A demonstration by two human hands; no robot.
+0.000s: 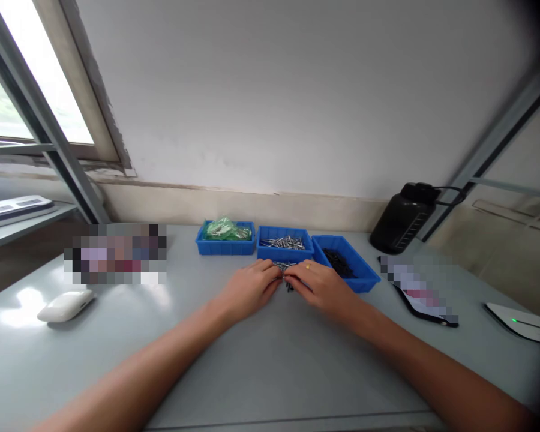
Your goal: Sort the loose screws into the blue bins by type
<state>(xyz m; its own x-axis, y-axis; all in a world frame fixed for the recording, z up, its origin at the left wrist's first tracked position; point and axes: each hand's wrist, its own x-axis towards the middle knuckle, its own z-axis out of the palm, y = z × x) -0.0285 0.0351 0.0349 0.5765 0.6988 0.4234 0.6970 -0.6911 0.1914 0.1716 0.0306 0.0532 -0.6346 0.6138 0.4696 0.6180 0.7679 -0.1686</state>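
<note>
Where left hand [252, 289] meets right hand [323, 285], screws [284, 265] lie (between them).

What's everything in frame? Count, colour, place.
Bins: 3, blue, row at table's far middle.
Bags: several, green, left bin.
Pins: many, silver, middle bin.
Small parts: many, black, right bin.
Loose parts: few, silver and dark, on table before middle bin.
Bottle: 1, black, far right by wall.
Rounded device: 1, white, table left.
Flat device: 1, white, green light, table right edge.
Table: 1, grey.
Ring: 1, gold, on a finger.
Left hand: 1, bare, fingers at loose parts.
Right hand: 1, bare, fingers at loose parts.
</note>
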